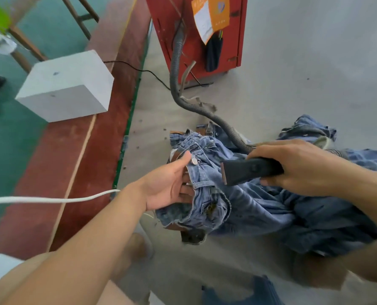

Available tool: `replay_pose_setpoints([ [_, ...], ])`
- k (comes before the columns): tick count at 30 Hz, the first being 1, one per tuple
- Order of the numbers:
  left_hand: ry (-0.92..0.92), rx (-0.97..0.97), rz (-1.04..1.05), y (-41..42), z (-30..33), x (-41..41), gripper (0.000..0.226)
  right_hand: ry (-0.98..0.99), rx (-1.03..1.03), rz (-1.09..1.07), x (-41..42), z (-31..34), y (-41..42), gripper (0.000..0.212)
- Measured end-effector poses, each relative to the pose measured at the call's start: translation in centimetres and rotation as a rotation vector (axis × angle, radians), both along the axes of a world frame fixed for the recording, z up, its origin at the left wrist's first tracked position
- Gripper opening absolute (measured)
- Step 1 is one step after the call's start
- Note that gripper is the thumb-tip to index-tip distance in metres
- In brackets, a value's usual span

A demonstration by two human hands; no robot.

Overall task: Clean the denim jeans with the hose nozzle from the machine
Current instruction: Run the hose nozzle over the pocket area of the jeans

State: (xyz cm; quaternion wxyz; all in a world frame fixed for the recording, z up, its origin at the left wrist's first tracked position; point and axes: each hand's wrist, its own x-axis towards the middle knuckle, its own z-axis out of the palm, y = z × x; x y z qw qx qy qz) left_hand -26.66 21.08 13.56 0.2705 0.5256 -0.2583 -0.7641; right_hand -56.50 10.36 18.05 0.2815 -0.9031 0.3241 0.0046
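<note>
Blue denim jeans (255,208) lie crumpled on the grey floor in front of me. My left hand (167,183) grips the waistband beside its metal button (194,160), thumb on top and fingers under the cloth. My right hand (297,164) is wrapped around the black nozzle (244,170), whose flat mouth points left at the waistband, close to my left hand. A grey ribbed hose (176,69) runs from the nozzle back up to the red machine (196,29).
More denim (308,128) lies behind my right hand. A white block (66,86) sits on a red strip at the left, with a black cable (139,70) beside it. A white cord (51,199) crosses at the left. Wooden legs (77,16) stand at the top left.
</note>
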Motion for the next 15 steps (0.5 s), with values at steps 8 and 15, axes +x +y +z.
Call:
replay_pose_setpoints([
  [8,0.116,0.020,-0.005,-0.3,-1.4,-1.4,0.106,-0.043,-0.072,0.108,4.3,0.1,2.6,0.041],
  [15,0.137,-0.032,0.027,-0.6,-1.8,-1.2,0.107,-0.063,-0.071,-0.142,1.8,1.8,-1.7,0.032],
])
